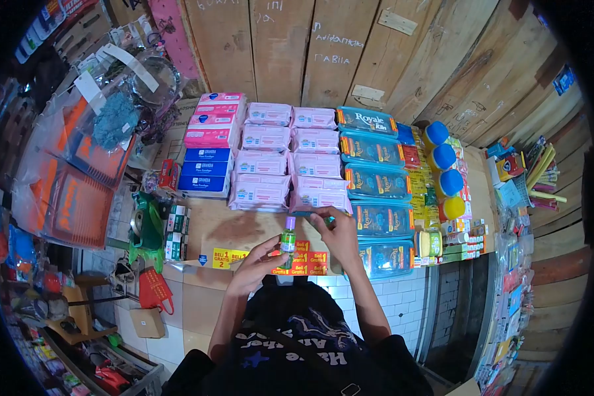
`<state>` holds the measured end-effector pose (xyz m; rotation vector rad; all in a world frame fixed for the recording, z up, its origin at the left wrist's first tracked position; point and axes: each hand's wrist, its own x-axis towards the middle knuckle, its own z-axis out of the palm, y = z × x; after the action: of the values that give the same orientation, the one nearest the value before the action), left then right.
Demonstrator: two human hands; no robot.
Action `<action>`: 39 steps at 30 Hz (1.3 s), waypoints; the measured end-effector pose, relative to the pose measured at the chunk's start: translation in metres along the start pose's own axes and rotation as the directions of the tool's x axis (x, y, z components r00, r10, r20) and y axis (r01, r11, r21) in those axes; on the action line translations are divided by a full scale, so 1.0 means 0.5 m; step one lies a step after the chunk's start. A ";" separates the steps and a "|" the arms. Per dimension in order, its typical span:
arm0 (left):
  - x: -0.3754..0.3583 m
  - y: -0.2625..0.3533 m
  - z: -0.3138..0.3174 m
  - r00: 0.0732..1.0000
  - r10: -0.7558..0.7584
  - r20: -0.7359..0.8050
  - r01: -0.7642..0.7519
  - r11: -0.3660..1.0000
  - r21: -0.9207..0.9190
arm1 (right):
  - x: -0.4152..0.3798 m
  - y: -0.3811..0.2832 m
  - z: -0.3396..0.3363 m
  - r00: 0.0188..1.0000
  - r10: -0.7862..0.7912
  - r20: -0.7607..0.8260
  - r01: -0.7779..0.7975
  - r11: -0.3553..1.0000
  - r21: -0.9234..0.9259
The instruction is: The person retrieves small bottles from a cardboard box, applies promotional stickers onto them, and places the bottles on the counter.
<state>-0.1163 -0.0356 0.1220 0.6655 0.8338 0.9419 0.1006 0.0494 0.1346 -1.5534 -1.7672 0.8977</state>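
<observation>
A small green bottle (pixel 288 239) with a purple cap stands upright at the fingertips of my left hand (pixel 256 265), which closes on it from the left. Just right of the bottle, my right hand (pixel 336 231) has its fingers bent and pinched together; whatever is between them is too small to make out. Below the bottle is a group of red and yellow "Beli Gratis 1" labels (pixel 300 265) at the front edge of the wooden table (pixel 234 228). Pink wipe packs (pixel 320 198) lie just beyond my right fingertips.
Teal Royale packs (pixel 379 181) are stacked to the right, beside jars with blue lids (pixel 450 183). Blue Grandia boxes (pixel 204 169) and pink packs (pixel 214 122) stand at left. Orange plastic baskets (pixel 79 204) hang further left. A plank wall (pixel 280 53) rises behind the table.
</observation>
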 end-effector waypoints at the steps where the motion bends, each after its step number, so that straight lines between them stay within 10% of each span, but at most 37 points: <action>1: 0.000 0.007 0.007 1.000 -0.013 0.010 0.013 1.000 0.022 | -0.009 -0.013 -0.005 0.998 0.035 0.047 -0.040 0.993 0.111; 4: 0.015 -0.022 -0.003 0.998 -0.063 0.025 0.060 0.991 0.117 | -0.034 -0.019 -0.004 0.979 0.070 0.190 -0.137 0.921 0.365; 17: 0.115 -0.130 -0.028 0.965 -0.169 0.198 0.069 0.898 0.434 | -0.080 0.052 0.003 0.988 0.044 0.149 -0.066 0.987 0.143; 39: 0.217 -0.222 -0.046 0.990 -0.094 0.110 0.072 0.979 0.188 | -0.047 0.103 0.072 0.976 -0.110 -0.190 0.085 0.987 -0.133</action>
<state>-0.0526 0.0148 -0.0124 0.8320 0.8429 0.7482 0.1039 0.0267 0.0716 -1.5594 -1.7667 0.5751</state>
